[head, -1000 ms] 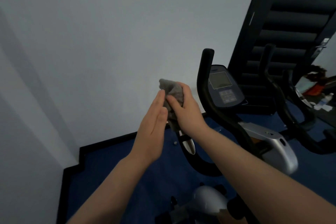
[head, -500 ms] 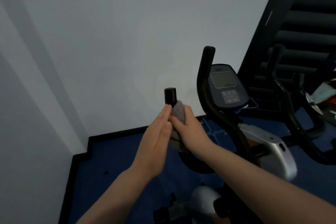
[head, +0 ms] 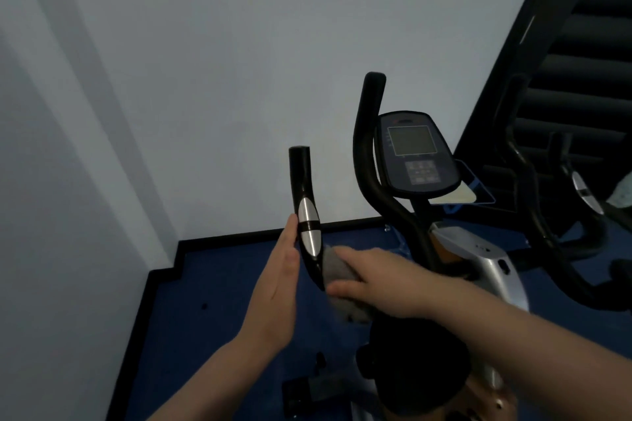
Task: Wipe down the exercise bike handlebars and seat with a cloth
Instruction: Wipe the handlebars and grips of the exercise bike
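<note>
Landmark: near handlebar grip (head: 305, 212), the black upright bar with a silver oval sensor plate (head: 308, 232); all places below are given against it.
Cloth: one grey cloth (head: 337, 268) is seen, bunched against the lower right side of the grip, just below the plate. It is judged to be pressed there so that the bar's curve is wiped along its length.
Right hand: right hand (head: 374, 278) is laid over the cloth with fingers curled round it, so that the cloth is clamped to the bar. Motion blur is noted on the fingers.
Left hand: left hand (head: 278, 287) is held flat with fingers straight and together, its edge touching the left side of the grip beside the plate. Nothing is gripped; the palm is judged to serve as a brace against the wiping push.
Handlebars: two grips are counted on this bike; the far grip (head: 371, 120) stands up and to the right of the landmark, untouched.
Console: one console (head: 415, 154) is seen right of the far grip.
Seat: one dark seat (head: 415, 366) is seen below and right of the landmark, not yet reached by the cloth.
Second machine: one further dark frame (head: 561, 232) is seen far right.
Progress: handlebar stage is judged under way; far grip and seat are judged outstanding.
</note>
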A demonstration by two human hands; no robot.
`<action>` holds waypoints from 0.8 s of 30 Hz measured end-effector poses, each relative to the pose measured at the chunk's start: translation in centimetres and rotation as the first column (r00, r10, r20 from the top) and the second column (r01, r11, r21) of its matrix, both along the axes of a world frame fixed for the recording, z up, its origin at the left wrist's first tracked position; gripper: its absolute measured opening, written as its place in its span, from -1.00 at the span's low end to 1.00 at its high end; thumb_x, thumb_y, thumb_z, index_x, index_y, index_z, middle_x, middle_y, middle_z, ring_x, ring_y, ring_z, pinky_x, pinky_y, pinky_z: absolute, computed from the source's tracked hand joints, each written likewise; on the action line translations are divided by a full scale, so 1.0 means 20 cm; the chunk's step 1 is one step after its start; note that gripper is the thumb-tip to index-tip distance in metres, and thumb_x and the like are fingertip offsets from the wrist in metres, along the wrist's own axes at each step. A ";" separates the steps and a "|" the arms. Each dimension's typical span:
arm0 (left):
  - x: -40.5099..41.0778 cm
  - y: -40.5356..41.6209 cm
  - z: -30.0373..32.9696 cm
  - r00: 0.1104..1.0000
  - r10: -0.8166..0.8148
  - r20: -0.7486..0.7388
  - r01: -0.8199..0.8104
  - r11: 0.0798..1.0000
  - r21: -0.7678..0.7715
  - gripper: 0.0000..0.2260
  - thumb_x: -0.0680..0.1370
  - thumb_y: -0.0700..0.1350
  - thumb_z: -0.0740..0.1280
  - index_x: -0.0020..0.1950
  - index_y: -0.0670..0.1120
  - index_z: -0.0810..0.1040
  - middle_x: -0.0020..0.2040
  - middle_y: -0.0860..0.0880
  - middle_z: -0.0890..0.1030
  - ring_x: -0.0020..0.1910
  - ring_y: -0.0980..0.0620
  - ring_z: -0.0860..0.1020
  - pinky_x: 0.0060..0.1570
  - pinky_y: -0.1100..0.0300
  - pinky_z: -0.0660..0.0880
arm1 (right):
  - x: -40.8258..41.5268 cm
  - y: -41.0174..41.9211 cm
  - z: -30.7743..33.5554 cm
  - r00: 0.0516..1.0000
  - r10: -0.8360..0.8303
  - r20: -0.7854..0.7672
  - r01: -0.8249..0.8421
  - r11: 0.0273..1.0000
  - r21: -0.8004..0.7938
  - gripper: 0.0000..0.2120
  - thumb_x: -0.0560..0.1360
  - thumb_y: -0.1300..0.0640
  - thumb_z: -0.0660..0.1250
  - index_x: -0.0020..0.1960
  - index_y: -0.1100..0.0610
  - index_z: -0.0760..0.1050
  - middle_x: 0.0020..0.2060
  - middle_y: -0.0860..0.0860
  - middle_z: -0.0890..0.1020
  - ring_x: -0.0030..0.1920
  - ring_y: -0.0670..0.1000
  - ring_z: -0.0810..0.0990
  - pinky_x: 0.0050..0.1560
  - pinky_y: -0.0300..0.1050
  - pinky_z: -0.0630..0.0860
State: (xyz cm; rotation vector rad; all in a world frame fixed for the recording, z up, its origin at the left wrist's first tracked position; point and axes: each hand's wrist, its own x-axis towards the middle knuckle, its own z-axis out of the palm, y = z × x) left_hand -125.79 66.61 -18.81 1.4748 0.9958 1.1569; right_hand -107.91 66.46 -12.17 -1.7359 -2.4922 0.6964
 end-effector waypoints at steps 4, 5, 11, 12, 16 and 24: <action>0.00 -0.07 0.00 0.998 0.026 -0.065 -0.025 1.000 0.019 -0.47 0.59 0.26 -0.02 0.55 0.16 0.10 0.52 0.30 0.19 0.49 0.34 0.14 0.43 0.44 0.07 | 0.20 0.01 0.13 0.964 0.174 0.201 -0.165 0.984 -0.062 -0.86 0.52 -0.12 0.31 -0.02 -0.07 0.45 -0.08 -0.10 0.60 -0.04 -0.08 0.55 0.05 0.00 0.49; 0.00 -0.09 0.00 0.997 0.036 -0.075 -0.034 0.999 0.022 -0.47 0.59 0.26 -0.02 0.55 0.16 0.11 0.52 0.31 0.20 0.48 0.34 0.15 0.40 0.48 0.08 | 0.22 0.01 0.13 0.969 0.172 0.180 -0.163 0.985 -0.064 -0.86 0.53 -0.10 0.31 -0.02 -0.06 0.47 -0.09 -0.09 0.60 -0.05 -0.08 0.55 0.07 0.03 0.49; 0.09 -0.17 -0.01 0.995 0.096 -0.018 -0.096 0.995 0.006 -0.45 0.56 0.27 0.03 0.53 0.17 0.11 0.52 0.30 0.19 0.48 0.35 0.14 0.43 0.42 0.08 | 0.01 0.03 0.01 0.987 0.138 0.085 -0.142 0.989 0.042 -0.55 0.57 -0.21 0.19 0.37 0.00 0.37 0.14 0.09 0.60 0.14 0.13 0.55 0.11 0.00 0.47; 0.10 -0.18 0.00 0.994 0.105 -0.022 -0.105 0.994 -0.002 -0.45 0.56 0.27 0.04 0.53 0.18 0.10 0.53 0.29 0.18 0.48 0.35 0.14 0.44 0.41 0.08 | 0.00 0.04 0.01 0.985 0.146 0.090 -0.150 0.988 0.047 -0.55 0.57 -0.21 0.18 0.35 0.01 0.37 0.13 0.10 0.60 0.14 0.14 0.55 0.09 -0.01 0.47; 0.09 -0.20 0.01 0.990 0.126 -0.070 -0.127 0.992 -0.015 -0.51 0.61 0.23 0.03 0.53 0.17 0.13 0.52 0.30 0.20 0.46 0.38 0.16 0.41 0.46 0.08 | 0.14 0.05 0.07 0.941 0.244 0.235 -0.245 0.969 -0.025 -0.63 0.56 -0.21 0.21 0.23 0.00 0.43 0.04 0.04 0.59 0.07 0.08 0.55 -0.06 -0.08 0.39; 0.09 -0.24 0.04 0.985 0.128 -0.119 -0.132 0.991 -0.029 -0.53 0.60 0.13 0.06 0.52 0.17 0.14 0.49 0.34 0.20 0.43 0.44 0.16 0.33 0.56 0.09 | 0.02 0.08 0.01 0.967 0.251 0.047 -0.248 0.966 -0.067 -0.73 0.59 -0.24 0.10 -0.10 -0.06 0.33 -0.16 -0.05 0.50 -0.11 0.00 0.49 -0.09 -0.07 0.39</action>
